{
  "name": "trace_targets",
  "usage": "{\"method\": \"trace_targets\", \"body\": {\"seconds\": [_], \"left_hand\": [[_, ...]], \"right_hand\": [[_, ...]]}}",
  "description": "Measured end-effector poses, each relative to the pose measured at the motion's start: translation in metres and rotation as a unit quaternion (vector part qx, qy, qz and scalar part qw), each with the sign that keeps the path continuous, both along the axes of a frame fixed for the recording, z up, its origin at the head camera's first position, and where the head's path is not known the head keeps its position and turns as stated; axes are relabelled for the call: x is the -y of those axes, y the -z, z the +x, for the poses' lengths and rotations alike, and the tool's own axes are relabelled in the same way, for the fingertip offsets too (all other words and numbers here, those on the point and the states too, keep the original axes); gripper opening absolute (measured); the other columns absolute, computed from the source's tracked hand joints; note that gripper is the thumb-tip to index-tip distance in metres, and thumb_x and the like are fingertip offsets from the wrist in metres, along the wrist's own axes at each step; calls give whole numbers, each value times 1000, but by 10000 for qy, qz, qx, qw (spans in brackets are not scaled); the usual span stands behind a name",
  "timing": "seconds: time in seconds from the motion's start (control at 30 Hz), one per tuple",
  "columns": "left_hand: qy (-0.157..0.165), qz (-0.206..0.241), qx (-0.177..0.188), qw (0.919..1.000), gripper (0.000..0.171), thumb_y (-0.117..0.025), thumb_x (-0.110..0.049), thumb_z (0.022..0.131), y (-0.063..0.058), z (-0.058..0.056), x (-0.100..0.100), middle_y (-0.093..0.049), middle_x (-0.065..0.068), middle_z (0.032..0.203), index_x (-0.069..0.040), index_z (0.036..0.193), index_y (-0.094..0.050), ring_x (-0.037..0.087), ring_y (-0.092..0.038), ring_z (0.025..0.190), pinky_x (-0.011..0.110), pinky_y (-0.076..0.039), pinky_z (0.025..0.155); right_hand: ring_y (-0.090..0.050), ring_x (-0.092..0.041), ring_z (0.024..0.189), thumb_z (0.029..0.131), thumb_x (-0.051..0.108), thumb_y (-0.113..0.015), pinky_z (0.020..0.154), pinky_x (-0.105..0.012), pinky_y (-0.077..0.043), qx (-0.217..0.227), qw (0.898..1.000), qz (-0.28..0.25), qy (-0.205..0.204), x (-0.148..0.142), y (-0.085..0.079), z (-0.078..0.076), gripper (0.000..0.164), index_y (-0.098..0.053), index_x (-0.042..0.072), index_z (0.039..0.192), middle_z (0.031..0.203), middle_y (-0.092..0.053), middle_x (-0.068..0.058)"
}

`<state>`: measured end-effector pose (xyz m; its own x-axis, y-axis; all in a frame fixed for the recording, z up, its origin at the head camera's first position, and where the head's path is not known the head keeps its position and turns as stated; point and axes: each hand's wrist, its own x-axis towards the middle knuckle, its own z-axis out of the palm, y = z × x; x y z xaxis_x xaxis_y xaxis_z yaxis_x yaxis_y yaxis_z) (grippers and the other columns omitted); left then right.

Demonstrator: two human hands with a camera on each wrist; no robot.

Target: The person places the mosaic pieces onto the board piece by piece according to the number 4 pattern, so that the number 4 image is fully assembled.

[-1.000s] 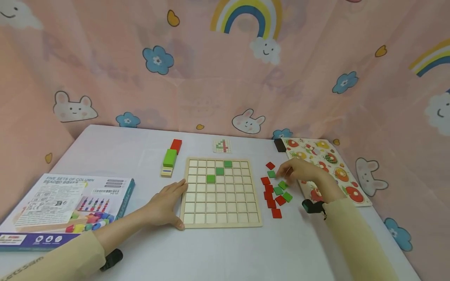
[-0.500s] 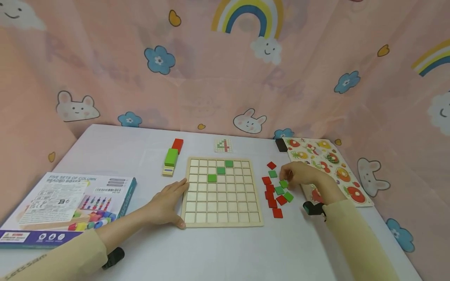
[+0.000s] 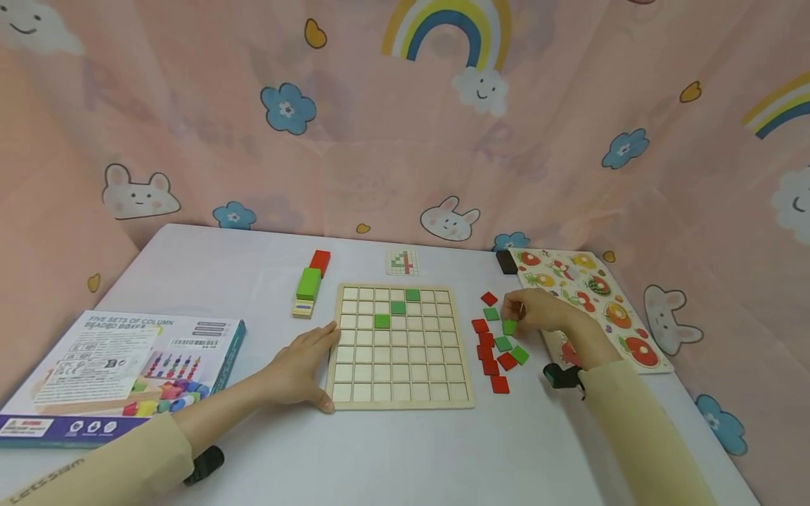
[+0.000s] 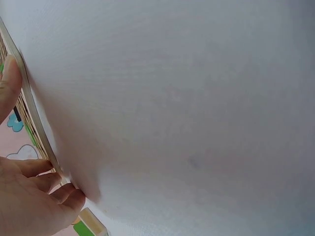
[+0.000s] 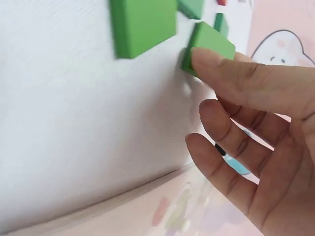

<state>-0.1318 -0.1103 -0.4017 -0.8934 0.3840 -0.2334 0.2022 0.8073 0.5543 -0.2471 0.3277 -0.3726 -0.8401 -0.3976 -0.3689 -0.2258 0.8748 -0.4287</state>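
Note:
A wooden grid board point(image 3: 401, 406) lies flat on the white table, with 3 green tiles point(image 3: 398, 307) running diagonally in its upper cells. My left hand point(image 3: 294, 369) rests along its left edge, thumb at the lower left corner and fingers spread up the side. The left wrist view shows the thumb point(image 4: 10, 86) and fingertips at the board's edge. To the right of the board, my right hand point(image 3: 538, 309) pinches a small square green tile point(image 5: 211, 44). Its thumb lies on the tile's face in the right wrist view; the index fingertip is mostly hidden behind.
Loose red tiles point(image 3: 490, 367) and green tiles point(image 3: 503, 344) lie between board and right hand. A pattern card point(image 3: 402, 263) and stacked blocks point(image 3: 308, 284) sit behind. A boxed toy point(image 3: 126, 372) lies left; a fruit-print board point(image 3: 595, 302) lies right, under my right hand's reach.
My right hand has come down onto a green tile among the loose ones and now pinches it; the tile has turned slightly. The left hand stays at the board's edge.

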Motion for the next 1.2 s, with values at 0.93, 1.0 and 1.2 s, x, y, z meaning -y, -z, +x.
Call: {"method": "trace_targets", "body": {"seconds": [0.93, 1.0, 1.2], "left_hand": [[98, 45, -101, 9999, 118, -95, -27, 55, -3, 1, 1, -23, 19, 164, 0, 152, -33, 46, -23, 150, 72, -28, 111], [106, 46, -97, 9999, 118, -95, -27, 55, -2, 1, 2, -23, 19, 164, 0, 152, -33, 46, -23, 149, 72, -28, 110], [126, 82, -78, 9999, 117, -95, -28, 56, -1, 2, 3, -25, 20, 164, 0, 152, -33, 47, -24, 149, 72, -29, 110]], "right_hand": [[-61, -11, 75, 86, 13, -75, 71, -23, -52, -810, 9781, -1843, -518, 184, 0, 23, 11, -71, 11, 95, 89, -71, -4], [-62, -10, 76, 85, 12, -75, 72, -22, -53, -768, 9774, -1865, -625, 195, 3, 24, 10, -72, 11, 95, 88, -70, -3], [-62, -8, 75, 87, 8, -73, 72, -20, -53, -717, 9789, -1756, -767, 219, 10, 25, 7, -73, 14, 91, 82, -68, -1]]}}
